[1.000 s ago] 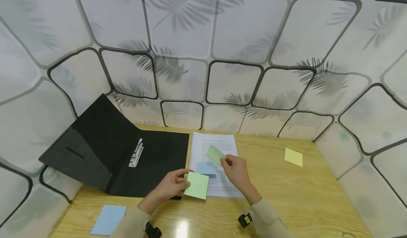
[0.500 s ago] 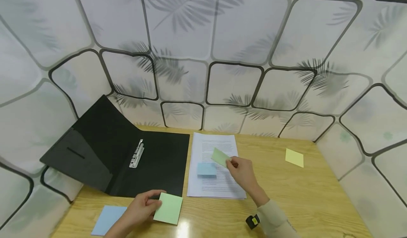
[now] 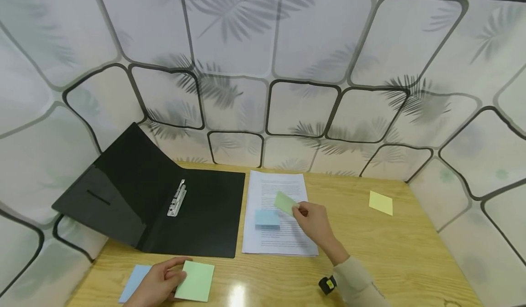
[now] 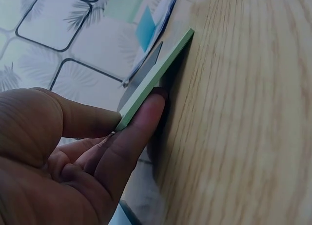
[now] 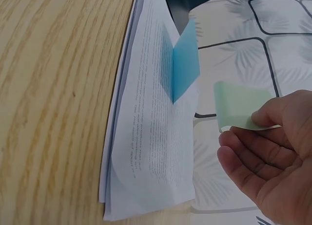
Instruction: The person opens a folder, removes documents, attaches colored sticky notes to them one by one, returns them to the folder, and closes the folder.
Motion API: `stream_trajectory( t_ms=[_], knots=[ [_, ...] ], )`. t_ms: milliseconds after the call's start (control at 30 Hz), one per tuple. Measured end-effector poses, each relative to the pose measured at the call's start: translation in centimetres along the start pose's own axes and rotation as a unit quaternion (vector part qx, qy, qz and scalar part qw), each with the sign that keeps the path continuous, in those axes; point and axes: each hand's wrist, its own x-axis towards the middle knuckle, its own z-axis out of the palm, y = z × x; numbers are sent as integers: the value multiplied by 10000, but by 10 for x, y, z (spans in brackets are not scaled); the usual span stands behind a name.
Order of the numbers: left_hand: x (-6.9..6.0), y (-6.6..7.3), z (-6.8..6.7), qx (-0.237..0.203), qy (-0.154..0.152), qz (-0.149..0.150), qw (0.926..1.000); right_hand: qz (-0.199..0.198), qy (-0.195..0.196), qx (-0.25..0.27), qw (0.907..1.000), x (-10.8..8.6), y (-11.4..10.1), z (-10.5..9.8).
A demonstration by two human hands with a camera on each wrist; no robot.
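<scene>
My left hand (image 3: 159, 281) pinches a pad of green sticky notes (image 3: 196, 281) by its left edge, low over the front of the table. In the left wrist view the thumb and a finger grip the pad (image 4: 155, 81) edge-on, close to the wood. Above the printed sheets (image 3: 263, 245), my right hand (image 3: 314, 222) holds a single green sticky note (image 3: 285, 202) between thumb and fingers. The right wrist view has that note (image 5: 241, 101) apart from the paper and slightly curled. On the top sheet a blue sticky note (image 3: 267, 218) sticks up partly from the page.
An open black ring binder (image 3: 209, 211) with a metal clip (image 3: 176, 200) lies left of the sheets. A blue sticky-note pad (image 3: 134, 282) is at the front left, partly behind my left hand. A yellow sticky note (image 3: 381, 202) lies at the right on the wooden table (image 3: 394, 261).
My left hand has carried the green pad left and towards the front edge, away from the sheets. My right hand has shifted slightly right with its green note, then stayed nearly still.
</scene>
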Motion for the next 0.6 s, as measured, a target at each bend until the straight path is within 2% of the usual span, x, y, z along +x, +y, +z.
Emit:
stream_trajectory(
  t_ms=[200, 333, 433, 600],
  knots=[
    [-2, 4, 1, 685, 427, -21, 9967, 26, -81, 30, 10000, -1, -4, 2],
    [-2, 9, 5, 1128, 1030, -237, 9880, -57, -101, -33, 9999, -1, -5, 3],
    [-1, 12, 9, 1230, 1422, -482, 9810, -30, -116, -91, 9999, 0, -5, 3],
    [-3, 15, 9, 1202, 1508, -446, 9802, 4, -115, -111, 9999, 0, -5, 4]
  ],
)
